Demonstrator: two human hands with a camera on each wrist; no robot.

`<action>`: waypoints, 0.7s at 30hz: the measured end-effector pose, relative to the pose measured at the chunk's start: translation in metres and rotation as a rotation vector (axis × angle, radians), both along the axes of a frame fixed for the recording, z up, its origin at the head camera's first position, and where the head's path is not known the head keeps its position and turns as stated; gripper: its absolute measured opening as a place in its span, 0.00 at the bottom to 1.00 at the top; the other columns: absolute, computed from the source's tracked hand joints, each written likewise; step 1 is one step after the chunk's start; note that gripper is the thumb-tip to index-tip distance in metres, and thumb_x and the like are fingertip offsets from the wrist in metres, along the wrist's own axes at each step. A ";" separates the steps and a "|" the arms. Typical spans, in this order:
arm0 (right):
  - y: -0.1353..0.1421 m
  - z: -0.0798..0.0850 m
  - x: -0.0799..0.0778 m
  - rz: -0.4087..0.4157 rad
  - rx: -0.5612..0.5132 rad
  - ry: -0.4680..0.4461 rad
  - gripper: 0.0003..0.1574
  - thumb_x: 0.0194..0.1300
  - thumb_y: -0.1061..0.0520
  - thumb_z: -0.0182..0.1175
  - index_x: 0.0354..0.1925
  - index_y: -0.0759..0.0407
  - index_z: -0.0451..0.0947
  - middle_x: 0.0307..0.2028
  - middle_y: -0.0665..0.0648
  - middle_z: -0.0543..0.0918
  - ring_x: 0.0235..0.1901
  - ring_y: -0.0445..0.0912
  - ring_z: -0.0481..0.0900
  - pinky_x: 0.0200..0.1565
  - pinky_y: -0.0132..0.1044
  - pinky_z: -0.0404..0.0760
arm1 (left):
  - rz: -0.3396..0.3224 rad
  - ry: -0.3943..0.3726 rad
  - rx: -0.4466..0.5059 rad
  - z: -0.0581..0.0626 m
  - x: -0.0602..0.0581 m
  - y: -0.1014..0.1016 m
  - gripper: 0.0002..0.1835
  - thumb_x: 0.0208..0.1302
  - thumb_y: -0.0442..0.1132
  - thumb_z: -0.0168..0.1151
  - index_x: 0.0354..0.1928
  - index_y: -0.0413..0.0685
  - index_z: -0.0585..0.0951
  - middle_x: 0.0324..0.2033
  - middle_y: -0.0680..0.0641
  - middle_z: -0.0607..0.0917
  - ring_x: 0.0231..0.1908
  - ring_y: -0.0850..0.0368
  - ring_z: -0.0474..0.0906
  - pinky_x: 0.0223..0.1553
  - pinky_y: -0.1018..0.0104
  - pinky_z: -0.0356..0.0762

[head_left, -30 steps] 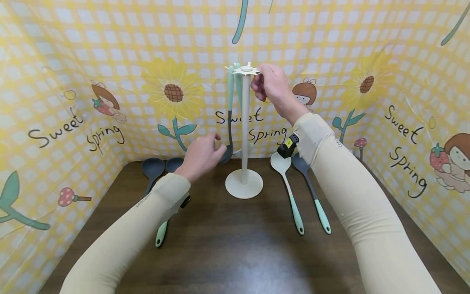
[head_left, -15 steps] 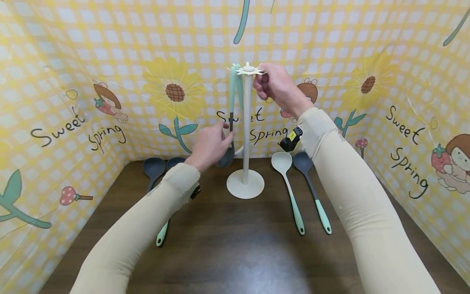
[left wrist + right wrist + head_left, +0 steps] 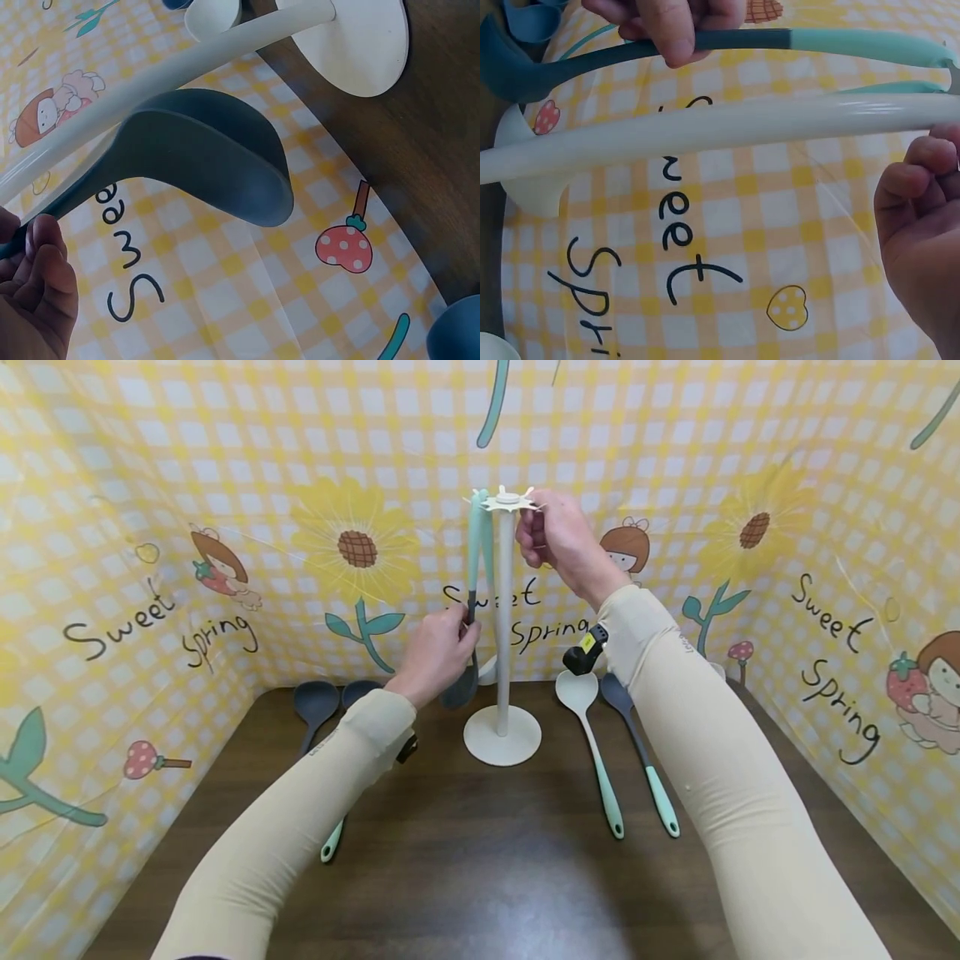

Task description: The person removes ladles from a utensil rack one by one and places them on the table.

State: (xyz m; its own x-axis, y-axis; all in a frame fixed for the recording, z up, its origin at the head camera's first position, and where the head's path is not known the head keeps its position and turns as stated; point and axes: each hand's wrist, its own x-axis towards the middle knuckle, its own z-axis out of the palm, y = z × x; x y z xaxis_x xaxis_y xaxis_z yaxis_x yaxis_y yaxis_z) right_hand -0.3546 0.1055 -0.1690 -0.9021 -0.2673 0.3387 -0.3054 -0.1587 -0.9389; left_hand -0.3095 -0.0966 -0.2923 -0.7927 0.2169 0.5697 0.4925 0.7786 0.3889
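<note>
A white utensil stand (image 3: pixel 503 635) rises from a round base, topped by a hooked rim (image 3: pixel 507 503). From its left side hangs a dark grey ladle (image 3: pixel 202 150) with a mint handle (image 3: pixel 870 46). My left hand (image 3: pixel 435 652) pinches that ladle's dark shaft, thumb on one side and fingers on the other. Behind it hangs a second mint-handled utensil with a white bowl (image 3: pixel 488 671), partly hidden by the pole. At the top right of the stand, my right hand (image 3: pixel 558 535) holds the hooked rim with curled fingers; the exact contact is partly hidden.
On the brown table (image 3: pixel 487 860), a white ladle (image 3: pixel 577 692) and a dark-headed utensil (image 3: pixel 660 802) lie to the right. Two dark-headed utensils, one with its bowl here (image 3: pixel 316 702), lie left, partly under my left arm. A checked cloth (image 3: pixel 420 427) encloses the back and sides.
My left hand has moved right and up to the hanging ladle and taken hold of its shaft. My right hand stays at the rim, which has turned slightly.
</note>
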 end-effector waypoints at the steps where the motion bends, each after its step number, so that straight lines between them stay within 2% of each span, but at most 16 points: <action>1: 0.000 0.000 0.001 -0.013 -0.003 -0.007 0.22 0.78 0.55 0.39 0.25 0.58 0.65 0.17 0.55 0.72 0.15 0.46 0.65 0.19 0.34 0.67 | -0.003 0.006 0.004 0.000 0.000 0.000 0.11 0.75 0.43 0.53 0.34 0.46 0.77 0.23 0.49 0.81 0.20 0.55 0.75 0.20 0.63 0.71; 8: -0.003 0.002 0.004 -0.069 -0.050 -0.057 0.23 0.77 0.55 0.44 0.23 0.59 0.67 0.16 0.53 0.72 0.13 0.44 0.63 0.17 0.33 0.65 | -0.015 0.049 0.024 -0.003 0.003 -0.004 0.12 0.75 0.42 0.53 0.33 0.45 0.76 0.23 0.47 0.79 0.21 0.54 0.73 0.22 0.63 0.70; 14: -0.004 0.002 0.005 -0.084 -0.060 -0.041 0.24 0.77 0.56 0.45 0.22 0.60 0.68 0.15 0.54 0.72 0.13 0.44 0.64 0.17 0.33 0.64 | -0.023 0.078 0.042 -0.002 0.006 -0.005 0.12 0.75 0.41 0.53 0.32 0.44 0.75 0.21 0.48 0.78 0.20 0.55 0.72 0.22 0.64 0.69; 21: -0.002 0.002 0.005 -0.082 -0.063 -0.026 0.23 0.78 0.57 0.43 0.22 0.59 0.67 0.16 0.54 0.72 0.13 0.44 0.63 0.16 0.32 0.64 | -0.035 0.118 0.074 0.004 0.008 -0.006 0.14 0.75 0.39 0.51 0.29 0.43 0.76 0.19 0.48 0.77 0.17 0.55 0.71 0.20 0.65 0.68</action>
